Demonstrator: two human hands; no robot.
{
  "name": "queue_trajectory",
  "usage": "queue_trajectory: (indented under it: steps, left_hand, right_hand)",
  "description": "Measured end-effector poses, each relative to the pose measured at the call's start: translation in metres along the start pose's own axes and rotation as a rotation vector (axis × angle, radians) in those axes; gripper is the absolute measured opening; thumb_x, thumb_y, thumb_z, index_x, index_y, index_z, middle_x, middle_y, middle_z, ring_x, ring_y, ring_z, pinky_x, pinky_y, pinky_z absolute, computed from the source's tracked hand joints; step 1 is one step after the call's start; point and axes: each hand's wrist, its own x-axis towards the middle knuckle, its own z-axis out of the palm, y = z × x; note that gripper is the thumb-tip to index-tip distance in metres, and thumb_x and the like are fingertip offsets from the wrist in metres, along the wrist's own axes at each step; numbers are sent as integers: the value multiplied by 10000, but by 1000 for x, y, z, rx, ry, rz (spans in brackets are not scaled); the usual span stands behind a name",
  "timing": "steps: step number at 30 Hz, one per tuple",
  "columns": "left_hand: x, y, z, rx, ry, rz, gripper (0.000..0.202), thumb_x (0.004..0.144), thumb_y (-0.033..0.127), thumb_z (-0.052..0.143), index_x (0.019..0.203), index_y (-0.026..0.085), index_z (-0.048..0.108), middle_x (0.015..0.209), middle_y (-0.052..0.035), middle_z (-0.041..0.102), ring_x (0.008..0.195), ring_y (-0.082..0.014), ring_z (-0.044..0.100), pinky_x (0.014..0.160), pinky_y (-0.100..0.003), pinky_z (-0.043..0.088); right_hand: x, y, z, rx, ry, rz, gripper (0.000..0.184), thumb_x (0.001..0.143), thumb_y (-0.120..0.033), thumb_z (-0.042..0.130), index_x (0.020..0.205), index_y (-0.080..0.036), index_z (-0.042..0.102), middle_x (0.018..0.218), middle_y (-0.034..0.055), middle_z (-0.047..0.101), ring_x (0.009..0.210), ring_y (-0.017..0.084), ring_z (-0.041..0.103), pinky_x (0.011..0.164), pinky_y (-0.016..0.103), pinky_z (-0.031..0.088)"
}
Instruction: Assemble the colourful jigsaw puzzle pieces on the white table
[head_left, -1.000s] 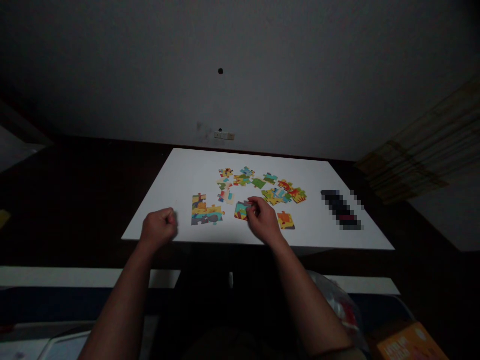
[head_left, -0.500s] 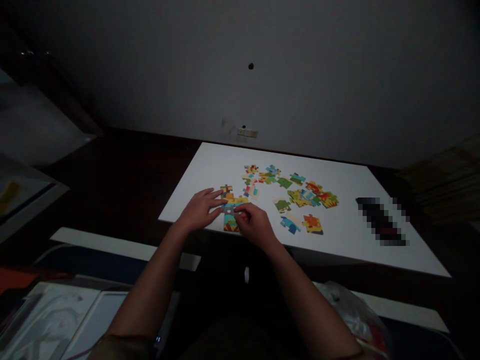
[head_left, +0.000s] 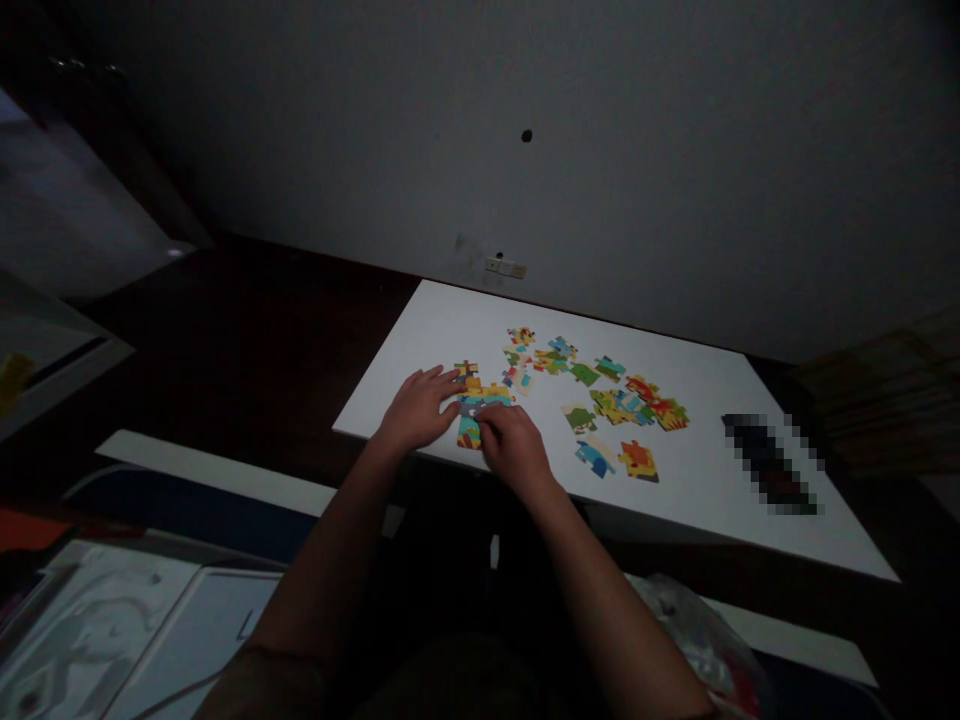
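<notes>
Left hand (head_left: 418,408) since opened, fingers spread, resting against joined puzzle pieces (head_left: 471,431) at near left of board (head_left: 697,500); right hand (head_left: 514,447) fingers bunched on them, pinch unclear; loose pieces (head_left: 619,403) far right.

Dim, murky room here, barely any light on the scene!
Only the white board (head_left: 697,500) glows, the jigsaw pieces (head_left: 622,405) look soft, the wall (head_left: 675,170) fades grey, corners sink into shadow, and a pixelated patch (head_left: 769,465) blurs out right.

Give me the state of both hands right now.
Left hand: open, fingers spread, next to the jigsaw pieces.
Right hand: curled over those pieces; cannot tell if it holds one.
</notes>
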Motion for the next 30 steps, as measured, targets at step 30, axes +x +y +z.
queue_trajectory:
  steps: [30]
  left_hand:
    - [9, -2, 2, 8, 47, 49, 396, 961, 448, 640, 1315, 288, 718, 1583, -32, 577, 1521, -340, 448, 1250, -569, 355]
  right_hand:
    - [-32, -19, -36, -125, -230, -169, 410, 986, -279, 673, 1395, -283, 637, 1474, 83, 645, 1346, 310, 550, 1085, 485, 476]
